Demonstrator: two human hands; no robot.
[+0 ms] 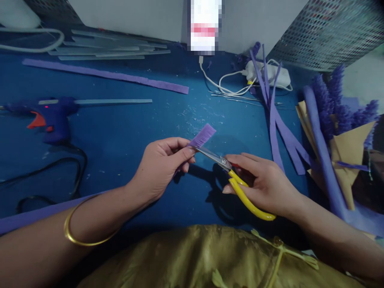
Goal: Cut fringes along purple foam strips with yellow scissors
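Observation:
Near the middle of the view, my left hand [168, 164] pinches a purple strip [204, 136] between thumb and fingers. The strip's free end sticks up to the right and shows fine cuts along it. My right hand [261, 180] grips scissors [240, 185] with yellow handles. Their blades point left and meet the lower edge of the strip beside my left thumb. Part of the strip is hidden under my left hand.
A blue glue gun [58, 118] with a cable lies left. A long purple strip [105, 75] and glue sticks [114, 48] lie behind. At right are more purple strips [273, 120], a white power strip [280, 76], thin wires and a wrapped purple bouquet [348, 148].

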